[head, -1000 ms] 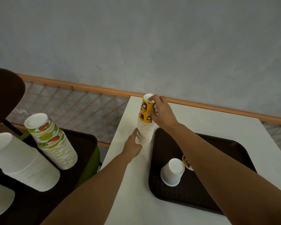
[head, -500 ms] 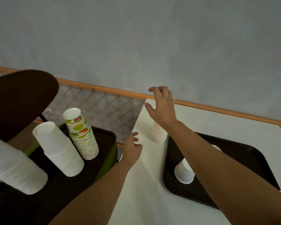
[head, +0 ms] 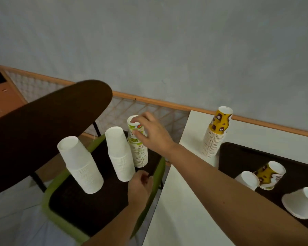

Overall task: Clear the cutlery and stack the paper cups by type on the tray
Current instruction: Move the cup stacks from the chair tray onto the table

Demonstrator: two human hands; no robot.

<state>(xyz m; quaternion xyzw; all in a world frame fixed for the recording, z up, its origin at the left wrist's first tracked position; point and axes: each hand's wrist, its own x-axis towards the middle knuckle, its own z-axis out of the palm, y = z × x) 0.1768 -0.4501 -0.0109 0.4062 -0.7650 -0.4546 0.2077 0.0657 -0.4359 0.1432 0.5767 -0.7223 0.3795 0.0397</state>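
Your right hand (head: pixel 153 134) has left the tall yellow coffee-print paper cup stack (head: pixel 216 135) and now curls round the top of the green fruit-print paper cup stack (head: pixel 138 150). That stack stands on the dark chair tray (head: pixel 82 208) at left, touching a plain white paper cup stack (head: pixel 119 153). Your left hand (head: pixel 140 185) has followed, loosely curled and empty. The yellow stack stands alone on the white table (head: pixel 185 210), just left of the dark table tray (head: pixel 238 157). Loose paper cups (head: pixel 247 180) lie unsorted there, so the fruit-print stack probably comes over next.
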